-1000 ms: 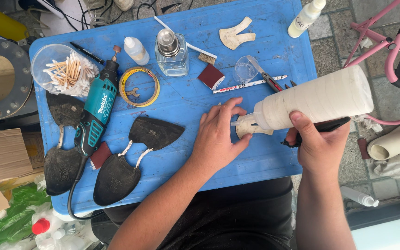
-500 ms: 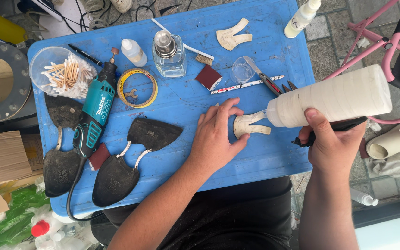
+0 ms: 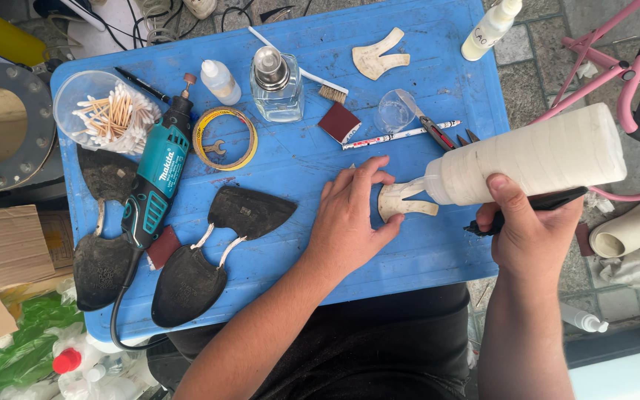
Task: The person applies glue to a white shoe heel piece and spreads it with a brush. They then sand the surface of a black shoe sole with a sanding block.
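Currently: left hand [image 3: 350, 222] flat on the blue counter [image 3: 424, 67], grip open, fingertips pinning a pale bone-coloured piece [image 3: 401, 201]. Right hand [image 3: 531, 230], grip closed round a white squeeze bottle [image 3: 535, 155], nozzle at the piece. Advice: squeeze gently, keep the piece pinned.

A single view, from a camera worn on the person's head, looks almost straight down onto the blue bench [image 3: 298, 163]. It sits near enough that both forearms rise from the bottom edge and the bench fills most of the frame. The left hand [image 3: 350, 222] lies near the centre; the right hand [image 3: 531, 230] is toward the right. Beyond the fingers [image 3: 368, 174], the bench's far edge meets the top of the frame; paving shows at the right.
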